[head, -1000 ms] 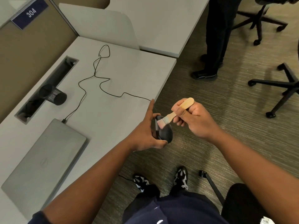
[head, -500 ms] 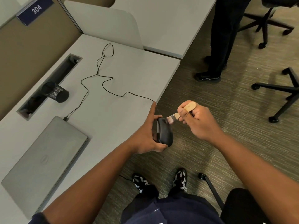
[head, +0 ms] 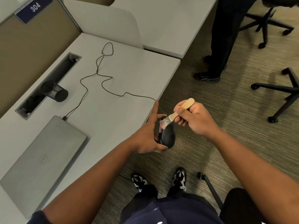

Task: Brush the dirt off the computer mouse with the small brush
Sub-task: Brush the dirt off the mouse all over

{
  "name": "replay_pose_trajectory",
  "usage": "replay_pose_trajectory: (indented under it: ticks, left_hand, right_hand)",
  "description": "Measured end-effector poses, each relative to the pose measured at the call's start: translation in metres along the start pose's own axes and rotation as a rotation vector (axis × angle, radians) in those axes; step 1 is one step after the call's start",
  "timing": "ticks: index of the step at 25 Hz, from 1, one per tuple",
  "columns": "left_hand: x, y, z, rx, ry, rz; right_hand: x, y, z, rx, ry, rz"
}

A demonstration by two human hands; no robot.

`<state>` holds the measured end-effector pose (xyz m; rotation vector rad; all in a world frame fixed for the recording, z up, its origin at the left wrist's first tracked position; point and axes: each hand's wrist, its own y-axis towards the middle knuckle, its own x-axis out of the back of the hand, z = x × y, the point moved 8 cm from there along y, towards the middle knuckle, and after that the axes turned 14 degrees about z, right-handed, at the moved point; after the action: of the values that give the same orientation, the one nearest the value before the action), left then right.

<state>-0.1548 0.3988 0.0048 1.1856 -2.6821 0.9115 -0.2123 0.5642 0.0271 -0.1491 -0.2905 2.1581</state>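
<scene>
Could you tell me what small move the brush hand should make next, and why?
Probably stroke the brush down along the mouse. The right hand has its bristles at the mouse's upper end, and the left hand holds the mouse off the desk, its lower body seemingly unswept.

Left hand [head: 145,139] grips the mouse [head: 168,136], forefinger straight. Right hand [head: 192,118] pinches the brush [head: 176,114] handle just beside it, bristles touching the mouse's upper end.

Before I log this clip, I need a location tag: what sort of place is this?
Most likely an office with cubicle desks. A partition carries a numbered sign reading 304, a closed laptop lies on the grey desk, and rolling office chairs stand on carpet.
</scene>
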Motion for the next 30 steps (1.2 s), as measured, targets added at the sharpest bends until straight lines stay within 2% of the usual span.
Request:
replay_pose_trajectory:
  ticks: [7, 11, 21, 26, 30]
  left_hand:
    - [-0.003, -0.001, 0.001, -0.041, -0.109, 0.053]
    - [-0.001, 0.0, 0.002, -0.047, -0.135, 0.021]
    - [0.004, -0.003, 0.01, -0.033, -0.152, 0.016]
    - [0.005, -0.003, 0.013, -0.008, -0.128, 0.009]
    - [0.001, -0.002, 0.017, -0.009, -0.133, 0.05]
  right_hand:
    - [0.012, -0.003, -0.005, 0.017, -0.007, -0.084]
    - [0.02, -0.004, -0.011, 0.02, 0.023, -0.146]
    - [0.036, -0.007, -0.029, -0.066, 0.006, -0.143]
    - [0.04, -0.01, -0.028, -0.021, 0.19, -0.218]
    - [0.041, -0.01, -0.026, -0.021, 0.199, -0.222]
